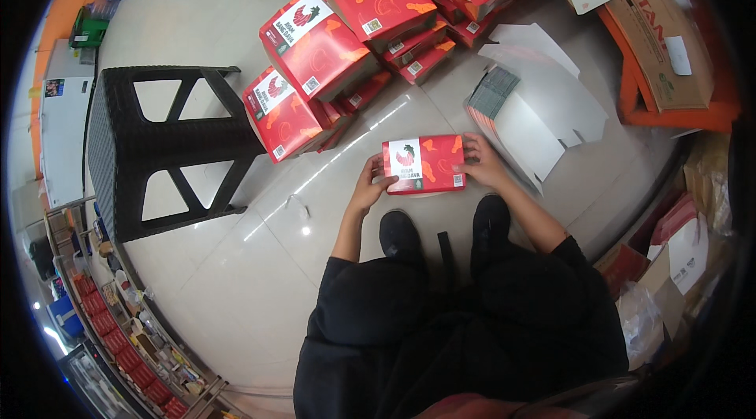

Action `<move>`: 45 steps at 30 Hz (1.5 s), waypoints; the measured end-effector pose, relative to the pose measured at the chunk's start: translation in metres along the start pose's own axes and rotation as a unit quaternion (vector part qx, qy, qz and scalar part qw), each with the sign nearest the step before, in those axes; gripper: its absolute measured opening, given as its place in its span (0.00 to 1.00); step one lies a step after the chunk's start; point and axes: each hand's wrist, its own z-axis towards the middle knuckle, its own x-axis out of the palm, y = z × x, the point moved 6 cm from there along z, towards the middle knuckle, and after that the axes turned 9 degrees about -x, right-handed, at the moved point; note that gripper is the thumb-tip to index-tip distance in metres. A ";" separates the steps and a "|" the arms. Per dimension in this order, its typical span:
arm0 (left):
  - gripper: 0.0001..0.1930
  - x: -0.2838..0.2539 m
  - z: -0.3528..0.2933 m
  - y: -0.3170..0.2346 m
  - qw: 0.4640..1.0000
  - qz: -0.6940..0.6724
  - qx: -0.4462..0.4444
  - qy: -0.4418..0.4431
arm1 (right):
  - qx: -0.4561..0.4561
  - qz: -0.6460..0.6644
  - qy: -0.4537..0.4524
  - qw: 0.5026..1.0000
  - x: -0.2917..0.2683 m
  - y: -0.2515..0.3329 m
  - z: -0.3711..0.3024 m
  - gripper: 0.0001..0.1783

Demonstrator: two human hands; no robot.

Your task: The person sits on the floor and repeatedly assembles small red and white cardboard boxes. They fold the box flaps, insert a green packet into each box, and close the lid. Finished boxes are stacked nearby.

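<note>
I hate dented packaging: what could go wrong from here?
The red box between the left hand and right hand is just ahead of the black shoes; a step might crush it. The stacked red boxes look uneven and might slide if bumped.

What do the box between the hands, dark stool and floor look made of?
Red box: probably printed paperboard, slight sheen; flat panels, crisp edges.
Dark stool: likely moulded plastic, fairly matte; openwork frame, woven-look texture.
Floor: apparently tile, glossy; straight seams, bright reflections. Ceramic or stone: can't tell.
</note>
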 end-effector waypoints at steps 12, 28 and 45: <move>0.37 -0.014 -0.064 -0.043 0.971 -0.176 0.137 -0.083 | 0.076 0.213 0.122 0.966 0.034 0.045 -0.018 0.42; 0.29 -0.202 -0.081 -0.151 0.863 -0.157 0.231 -0.421 | 0.050 -0.071 -0.264 0.961 -0.123 0.024 0.034 0.19; 0.33 0.113 -0.074 -0.157 0.915 0.172 0.363 0.031 | -0.417 -0.287 -0.057 0.860 0.001 0.175 -0.047 0.10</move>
